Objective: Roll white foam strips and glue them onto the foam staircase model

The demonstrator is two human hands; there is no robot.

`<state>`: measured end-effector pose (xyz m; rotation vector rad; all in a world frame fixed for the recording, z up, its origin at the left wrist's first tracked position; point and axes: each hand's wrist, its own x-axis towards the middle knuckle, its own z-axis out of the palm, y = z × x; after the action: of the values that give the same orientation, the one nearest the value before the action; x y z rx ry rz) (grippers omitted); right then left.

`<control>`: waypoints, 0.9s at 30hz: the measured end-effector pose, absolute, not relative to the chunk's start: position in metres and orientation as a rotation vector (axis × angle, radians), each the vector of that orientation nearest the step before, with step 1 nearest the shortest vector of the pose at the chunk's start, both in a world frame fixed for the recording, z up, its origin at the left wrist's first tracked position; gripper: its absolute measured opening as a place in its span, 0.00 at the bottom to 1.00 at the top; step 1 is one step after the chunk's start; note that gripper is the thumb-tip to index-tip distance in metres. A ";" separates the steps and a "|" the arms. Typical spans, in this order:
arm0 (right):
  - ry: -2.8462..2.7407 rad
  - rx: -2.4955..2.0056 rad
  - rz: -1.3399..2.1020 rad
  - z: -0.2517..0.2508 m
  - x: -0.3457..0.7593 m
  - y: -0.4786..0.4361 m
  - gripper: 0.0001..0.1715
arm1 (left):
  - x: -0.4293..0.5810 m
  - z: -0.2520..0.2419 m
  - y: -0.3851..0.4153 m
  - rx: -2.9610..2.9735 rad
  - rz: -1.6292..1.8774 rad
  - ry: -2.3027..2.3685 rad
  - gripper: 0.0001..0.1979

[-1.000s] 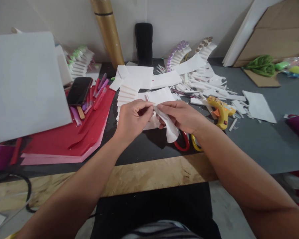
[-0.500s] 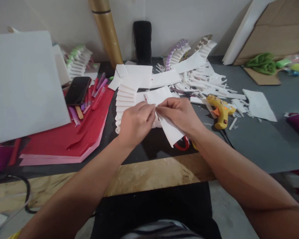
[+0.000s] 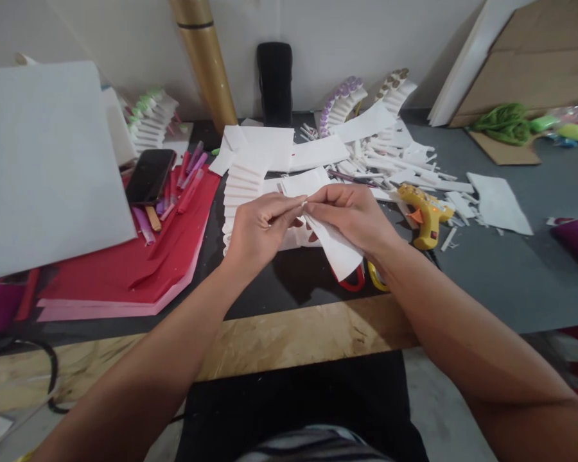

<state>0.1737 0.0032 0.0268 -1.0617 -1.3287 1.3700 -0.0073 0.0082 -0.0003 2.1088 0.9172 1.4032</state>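
A white paper strip (image 3: 338,249) hangs down toward the front from between my two hands. My left hand (image 3: 264,224) is closed, thumb and fingertips pinching the strip's narrow upper end. Beside it, my right hand (image 3: 349,210) is closed on the same strip, the fingertips nearly touching those of the left. Behind and left of my hands lies a fan-like row of white folded pieces (image 3: 242,192). Red-handled scissors (image 3: 354,280) lie partly under the strip, and a yellow handle (image 3: 376,277) shows beside my right wrist.
On the right rests a yellow glue gun (image 3: 428,215), near a pile of white paper scraps (image 3: 390,160). To the left are red sheets (image 3: 173,256), a phone (image 3: 151,176) and a large white board (image 3: 48,167). A gold cylinder (image 3: 205,64) stands behind.
My left fingers have extended toward the right fingertips. The strip's hanging end has shifted slightly right, and more of the yellow handle shows.
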 end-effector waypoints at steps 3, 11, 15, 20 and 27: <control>-1.309 -1.063 1.414 0.027 0.174 0.003 0.08 | -0.008 0.002 0.008 2.129 1.403 0.938 0.08; -0.926 -0.990 1.959 0.032 0.175 0.007 0.20 | -0.007 0.007 0.003 2.289 1.507 1.019 0.08; -0.814 -0.923 2.166 0.031 0.177 0.012 0.26 | -0.010 0.007 0.007 2.270 1.533 1.013 0.07; -0.857 -0.771 2.145 0.029 0.179 0.010 0.13 | -0.010 0.006 0.009 2.184 1.503 1.011 0.06; -1.127 -0.896 1.837 0.030 0.175 0.005 0.14 | -0.007 0.007 0.006 1.833 1.426 1.006 0.05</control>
<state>0.1752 0.0048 0.0301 -0.8961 -1.1273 1.8370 -0.0070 0.0060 0.0067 1.8328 1.0061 1.4264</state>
